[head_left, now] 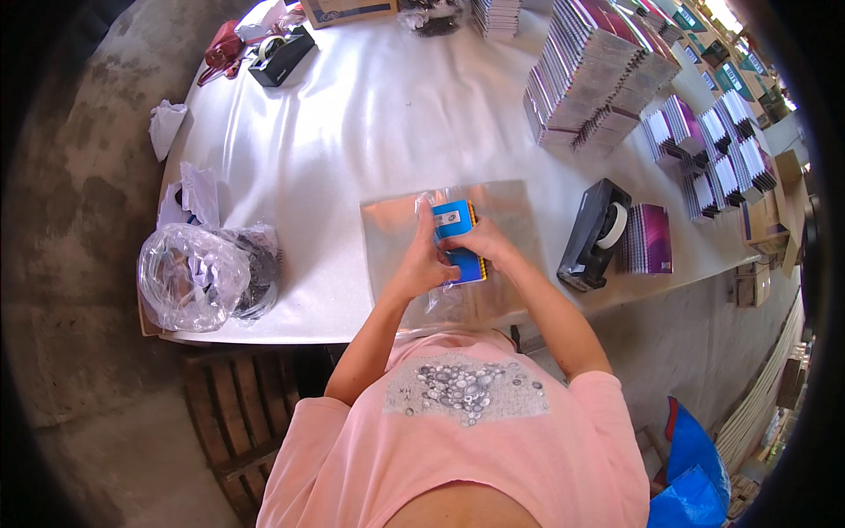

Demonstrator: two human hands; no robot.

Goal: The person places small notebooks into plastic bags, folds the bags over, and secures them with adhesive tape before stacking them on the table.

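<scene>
Fingers [425, 224] closed, left hand [425, 267] and right hand [485, 241] hold a blue notebook [468, 269] whose coil [483, 270] could snag apparently loose plastic [440, 307].

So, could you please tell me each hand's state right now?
Left hand: holding the blue notebook by its left side.
Right hand: holding the same notebook from its spiral side.

Red bundle [224, 46] near a black tape dispenser [287, 63], crumpled white paper [166, 128], slatted wood [251, 462] low on the left.
</scene>
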